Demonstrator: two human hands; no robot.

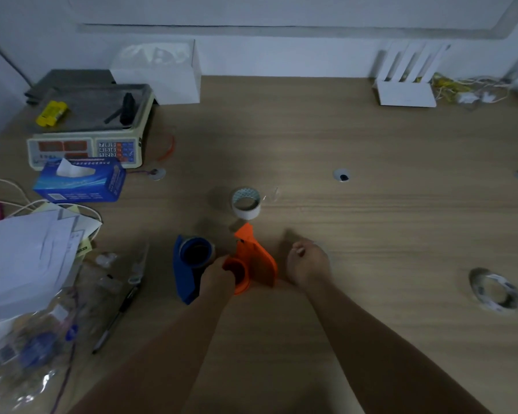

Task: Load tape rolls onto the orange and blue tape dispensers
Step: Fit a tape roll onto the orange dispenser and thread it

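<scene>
Wooden desk (pixel 371 204) (dimly lit) against white wall (pixel 281 55).

A dim indoor view with a cool, bluish cast. The brightest patch is the middle of the wooden surface (pixel 371 162), as if lit from above and ahead; brightness falls off toward the corners. The forearms and both hands read as dark, underexposed shapes. Soft shadows sit left of the white tape roll (pixel 246 203) and beside the right hand (pixel 307 265). Faint glare shows on the clear plastic bag (pixel 27 354) at lower left. The whole picture is soft and slightly grainy. Wide-angle distortion bends the wall (pixel 281 52) lines and stretches objects near the edges.
</scene>
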